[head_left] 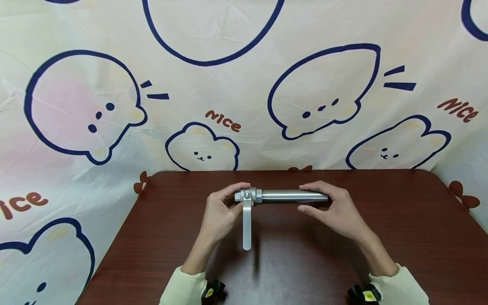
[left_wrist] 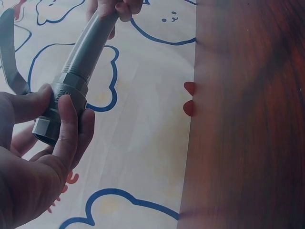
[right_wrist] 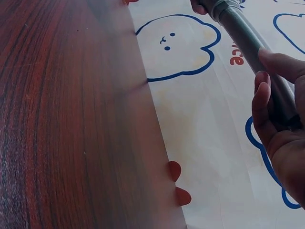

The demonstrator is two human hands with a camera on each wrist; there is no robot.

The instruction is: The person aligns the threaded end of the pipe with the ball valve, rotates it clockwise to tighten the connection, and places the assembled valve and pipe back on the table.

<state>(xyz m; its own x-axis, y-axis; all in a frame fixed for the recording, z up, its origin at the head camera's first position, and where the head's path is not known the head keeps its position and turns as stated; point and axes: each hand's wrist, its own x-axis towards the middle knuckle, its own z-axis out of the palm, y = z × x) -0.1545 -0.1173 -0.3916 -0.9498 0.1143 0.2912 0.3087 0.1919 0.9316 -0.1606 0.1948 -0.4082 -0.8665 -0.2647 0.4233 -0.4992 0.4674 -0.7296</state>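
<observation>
The metal valve (head_left: 254, 195) and its pipe (head_left: 289, 196) made one long thing, a bit below the middle of the head view. It ran left to right, almost flat across. The valve end pointed left and the pipe end pointed right. A flat handle (head_left: 247, 226) hung from the valve and pointed straight to the bottom of the frame. In the left wrist view, the long thing slanted from the lower left up to the top.

A white cloth (head_left: 251, 93) filled the left side and the whole top of the head view. It had big blue-lined animal faces and the brown-red word "Nice" on it. The desk (head_left: 297, 275) was dark red-brown wood, across the lower part, with soft shadows under the hands.

The left grip (head_left: 220, 215), a bare hand, was left of the middle. Its thumb and fingers were bent around the valve and held it. The right grip (head_left: 339, 210) was right of the middle. It held the pipe near its right end, thumb on one side and fingers on the other, with only the pipe's width between. Pale sleeves (head_left: 184, 288) showed at the bottom.
</observation>
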